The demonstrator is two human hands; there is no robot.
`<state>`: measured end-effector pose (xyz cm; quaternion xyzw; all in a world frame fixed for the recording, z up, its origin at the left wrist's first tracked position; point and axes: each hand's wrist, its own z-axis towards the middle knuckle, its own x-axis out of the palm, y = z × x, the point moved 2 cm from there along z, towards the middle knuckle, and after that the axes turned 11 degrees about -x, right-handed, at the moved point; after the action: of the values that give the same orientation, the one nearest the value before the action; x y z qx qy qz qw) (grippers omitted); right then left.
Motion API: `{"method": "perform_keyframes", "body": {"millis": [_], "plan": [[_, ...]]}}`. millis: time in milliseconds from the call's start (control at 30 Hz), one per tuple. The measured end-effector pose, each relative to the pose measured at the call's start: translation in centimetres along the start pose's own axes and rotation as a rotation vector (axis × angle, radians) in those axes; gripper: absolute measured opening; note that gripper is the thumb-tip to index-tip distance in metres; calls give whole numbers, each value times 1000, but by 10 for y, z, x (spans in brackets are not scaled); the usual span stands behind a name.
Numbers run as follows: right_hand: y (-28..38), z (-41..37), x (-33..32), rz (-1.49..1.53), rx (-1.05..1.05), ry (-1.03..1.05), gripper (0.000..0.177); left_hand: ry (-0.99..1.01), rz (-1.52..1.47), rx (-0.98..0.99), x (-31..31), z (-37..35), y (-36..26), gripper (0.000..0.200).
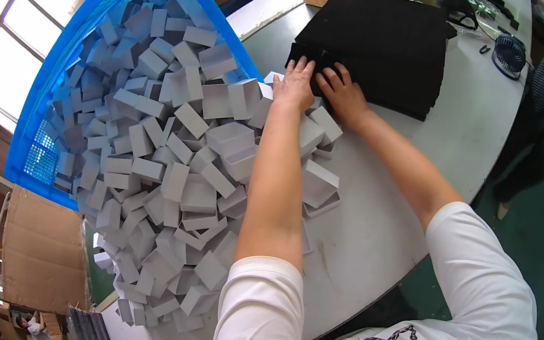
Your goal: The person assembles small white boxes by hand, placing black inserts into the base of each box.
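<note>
Through the head view I'm resting my left hand point(291, 90), fingers stretched and slightly parted, holding nothing visible, at the near-left corner of the black stack point(379, 52), which is lying toward the table's point(380, 208) far edge. My right hand point(346, 100) is lying half-bent against the stack's near side, its grip untellable; I'm favouring light, even fingertip pressure, with wrists clear of the boxes point(176, 182).

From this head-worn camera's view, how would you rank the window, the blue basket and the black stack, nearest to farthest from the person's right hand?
From the right hand:
1. Black stack: right at its fingers.
2. Blue basket: to the left, past the other hand.
3. Window: far left, beyond the basket.
</note>
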<state>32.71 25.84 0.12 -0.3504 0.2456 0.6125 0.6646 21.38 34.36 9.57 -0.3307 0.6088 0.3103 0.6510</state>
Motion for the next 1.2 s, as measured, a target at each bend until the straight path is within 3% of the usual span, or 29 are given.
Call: {"method": "perform_keyframes", "body": {"millis": [167,300,533,767,967,1033,1200], "plan": [[-10,4,1,172,-33,11,44,22,136,30,9,-10,-5,80],[-16,1,-7,247,-6,73,39,83,150,69,16,-6,-7,74],[-19,-100,-55,327,-23,84,45,123,125,92,32,-15,-20,71],[-14,-195,-149,269,-40,-25,57,-73,-90,229,25,-6,-22,72],[4,-182,-176,123,-184,-246,72,-229,67,159,-20,-17,-26,74],[12,-171,-203,223,-154,-190,80,-237,118,136,-26,-23,-22,73],[5,-159,-220,376,-119,-164,99,-428,-135,152,-19,-62,-7,58]]}}
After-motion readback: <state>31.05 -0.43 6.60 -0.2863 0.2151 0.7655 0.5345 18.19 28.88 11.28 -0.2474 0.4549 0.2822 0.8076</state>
